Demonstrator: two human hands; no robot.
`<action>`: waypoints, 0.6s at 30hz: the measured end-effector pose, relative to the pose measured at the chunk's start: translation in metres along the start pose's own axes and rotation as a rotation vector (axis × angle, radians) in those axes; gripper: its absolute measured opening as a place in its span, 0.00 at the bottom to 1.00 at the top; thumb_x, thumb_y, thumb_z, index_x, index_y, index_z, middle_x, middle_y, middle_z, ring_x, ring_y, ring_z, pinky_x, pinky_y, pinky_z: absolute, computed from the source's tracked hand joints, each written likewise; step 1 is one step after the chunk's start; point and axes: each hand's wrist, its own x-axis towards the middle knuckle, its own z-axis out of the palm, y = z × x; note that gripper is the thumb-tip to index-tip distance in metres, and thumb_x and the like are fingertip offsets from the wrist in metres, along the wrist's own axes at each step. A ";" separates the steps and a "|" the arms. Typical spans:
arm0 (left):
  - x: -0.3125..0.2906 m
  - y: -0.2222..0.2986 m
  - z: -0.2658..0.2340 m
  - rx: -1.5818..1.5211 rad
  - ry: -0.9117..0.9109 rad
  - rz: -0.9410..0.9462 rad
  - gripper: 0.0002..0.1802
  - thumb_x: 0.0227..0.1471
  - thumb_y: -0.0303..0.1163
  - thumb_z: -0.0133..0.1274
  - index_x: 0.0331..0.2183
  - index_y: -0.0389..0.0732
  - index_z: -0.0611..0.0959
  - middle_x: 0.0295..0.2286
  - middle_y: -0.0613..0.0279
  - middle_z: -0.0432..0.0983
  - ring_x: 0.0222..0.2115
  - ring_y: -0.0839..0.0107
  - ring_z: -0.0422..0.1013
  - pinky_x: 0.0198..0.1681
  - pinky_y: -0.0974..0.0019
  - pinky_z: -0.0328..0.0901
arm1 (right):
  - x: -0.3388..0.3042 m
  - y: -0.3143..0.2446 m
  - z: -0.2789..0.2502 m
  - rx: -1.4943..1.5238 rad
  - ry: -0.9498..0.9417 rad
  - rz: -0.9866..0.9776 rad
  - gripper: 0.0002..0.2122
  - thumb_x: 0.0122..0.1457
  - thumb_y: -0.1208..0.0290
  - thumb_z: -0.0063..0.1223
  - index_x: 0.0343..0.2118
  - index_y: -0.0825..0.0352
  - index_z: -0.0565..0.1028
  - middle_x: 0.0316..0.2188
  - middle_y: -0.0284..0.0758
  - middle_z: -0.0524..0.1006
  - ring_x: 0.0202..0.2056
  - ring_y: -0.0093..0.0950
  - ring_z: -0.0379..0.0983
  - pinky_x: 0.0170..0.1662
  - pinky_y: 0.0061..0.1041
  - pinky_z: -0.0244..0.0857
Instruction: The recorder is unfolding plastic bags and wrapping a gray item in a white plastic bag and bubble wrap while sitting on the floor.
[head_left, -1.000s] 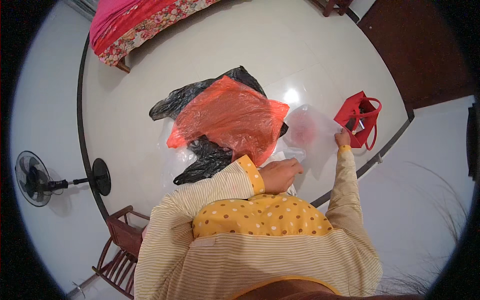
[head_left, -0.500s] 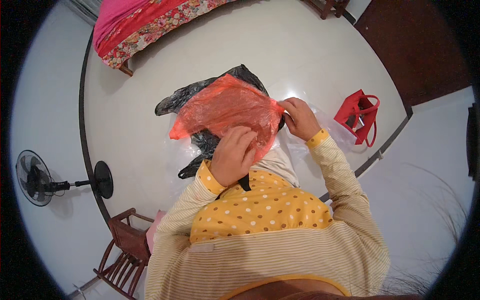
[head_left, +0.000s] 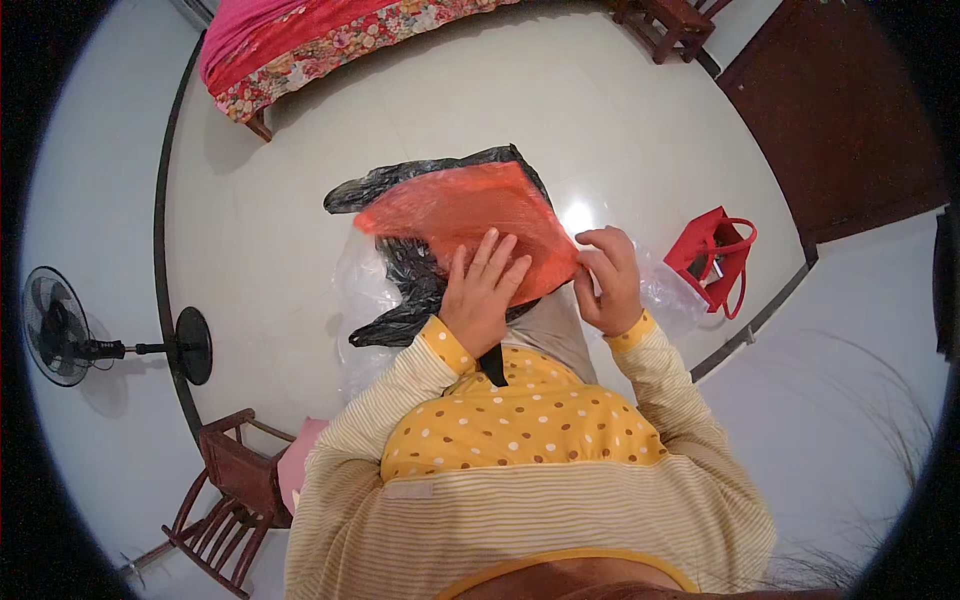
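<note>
A thin red plastic bag (head_left: 470, 195) lies spread over a black plastic bag (head_left: 410, 275), whose edges and handles stick out on the left and at the top. My left hand (head_left: 484, 292) rests on the lower part of the red bag, fingers stretched and spread. At the bag's right corner, my right hand (head_left: 610, 278) pinches the edge between thumb and fingers. Clear plastic bags (head_left: 360, 275) show beneath and beside the black one, on both sides. Pale cloth over my legs is partly covered by the bags.
A red tote bag (head_left: 712, 262) stands on the floor to the right, with things inside. On the left are a black standing fan (head_left: 60, 330) and a wooden chair (head_left: 240, 475). A bed with a floral cover (head_left: 330, 55) is at the far left, a wooden stool (head_left: 668, 25) far right.
The red bag now lies flatter on the black bag. My left hand's fingers have gone from curled to spread flat on it, and my right hand has shifted slightly nearer to me with the corner.
</note>
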 end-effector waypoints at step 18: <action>-0.008 -0.028 0.027 -0.086 -0.094 -0.083 0.29 0.43 0.25 0.46 0.51 0.42 0.68 0.55 0.51 0.57 0.59 0.53 0.48 0.56 0.43 0.45 | -0.016 0.034 0.028 -0.138 -0.344 -0.023 0.20 0.41 0.81 0.50 0.42 0.63 0.69 0.51 0.44 0.63 0.53 0.46 0.57 0.53 0.45 0.53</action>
